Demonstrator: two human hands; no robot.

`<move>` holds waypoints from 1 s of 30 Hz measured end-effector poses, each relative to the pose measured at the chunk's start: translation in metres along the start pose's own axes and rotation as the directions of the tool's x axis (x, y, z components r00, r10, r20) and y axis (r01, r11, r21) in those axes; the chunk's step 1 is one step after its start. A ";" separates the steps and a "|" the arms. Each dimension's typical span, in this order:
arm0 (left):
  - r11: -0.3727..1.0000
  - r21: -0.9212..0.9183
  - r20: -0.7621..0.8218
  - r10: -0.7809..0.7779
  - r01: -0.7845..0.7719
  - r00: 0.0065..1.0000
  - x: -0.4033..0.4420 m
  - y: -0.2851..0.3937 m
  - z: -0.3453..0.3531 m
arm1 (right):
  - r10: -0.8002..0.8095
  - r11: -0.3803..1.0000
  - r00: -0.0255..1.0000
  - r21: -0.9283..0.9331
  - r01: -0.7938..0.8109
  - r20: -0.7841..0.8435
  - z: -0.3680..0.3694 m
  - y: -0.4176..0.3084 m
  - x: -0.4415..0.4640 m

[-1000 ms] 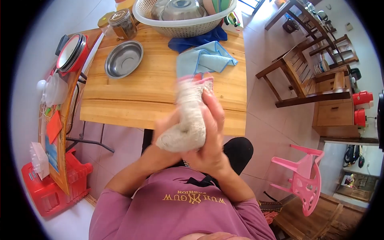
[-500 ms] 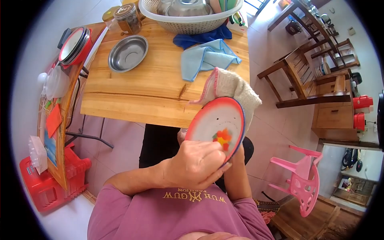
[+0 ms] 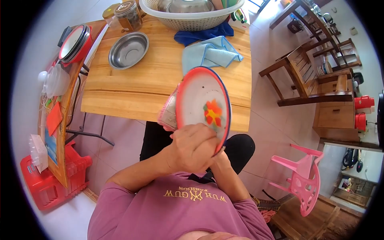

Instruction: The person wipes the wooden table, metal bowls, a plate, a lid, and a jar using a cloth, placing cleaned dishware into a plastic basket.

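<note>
A white enamel plate [image 3: 196, 96] with a red rim and an orange flower is tilted up over the table's front edge. My left hand [image 3: 195, 146] is closed on its near edge, fingers curled over the front. Behind the plate shows part of a whitish cloth [image 3: 170, 114] with a pink hem. My right hand [image 3: 220, 159] is mostly hidden behind the plate's lower edge, so its fingers do not show. On the table [image 3: 132, 92] beyond lie a light blue cloth [image 3: 214, 52], a dark blue cloth [image 3: 204, 37] and a steel bowl [image 3: 129, 51].
A white plastic basket [image 3: 192, 21] with metal bowls stands at the table's back, beside jars [image 3: 129, 16]. Stacked plates [image 3: 74, 44] rest on a side table at left, above a red crate [image 3: 56, 180]. At right are a pink stool [image 3: 300, 172] and a wooden chair [image 3: 306, 76].
The cloth, earlier bunched between both hands, then showed at the plate's right and now shows at its left. The plate has come into view and shifted left and a little upward.
</note>
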State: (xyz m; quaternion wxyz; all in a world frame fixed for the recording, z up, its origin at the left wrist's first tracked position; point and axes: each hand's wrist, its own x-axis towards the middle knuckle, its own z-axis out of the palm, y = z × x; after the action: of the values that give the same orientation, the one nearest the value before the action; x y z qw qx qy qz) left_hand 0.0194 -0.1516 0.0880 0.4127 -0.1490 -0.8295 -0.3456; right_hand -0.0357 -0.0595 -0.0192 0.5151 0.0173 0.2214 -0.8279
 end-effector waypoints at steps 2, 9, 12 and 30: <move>1.000 0.009 0.001 -0.023 0.023 1.000 -0.001 -0.004 -0.003 | 0.042 0.999 0.999 0.004 -0.042 -0.015 -0.009 0.006 -0.003; 0.959 0.131 -0.012 -0.251 0.251 0.968 -0.004 -0.022 -0.012 | 0.028 0.899 0.984 -0.426 -0.102 -0.177 0.028 -0.014 -0.024; 0.945 0.157 0.068 -0.299 0.286 0.952 -0.004 -0.023 -0.016 | -0.039 0.834 0.993 -0.552 -0.030 -0.113 0.019 -0.022 -0.018; 0.957 0.284 0.593 -0.220 0.054 0.774 -0.001 -0.003 -0.017 | -0.265 0.705 0.960 -0.697 0.132 -0.086 0.048 -0.092 -0.015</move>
State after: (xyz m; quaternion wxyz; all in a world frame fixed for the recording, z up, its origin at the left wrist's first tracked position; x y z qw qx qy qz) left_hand 0.0278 -0.1653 0.0931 0.1066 -0.1391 -0.9642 -0.1992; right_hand -0.0982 -0.0315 0.0593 0.3703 -0.1232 0.5572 -0.7330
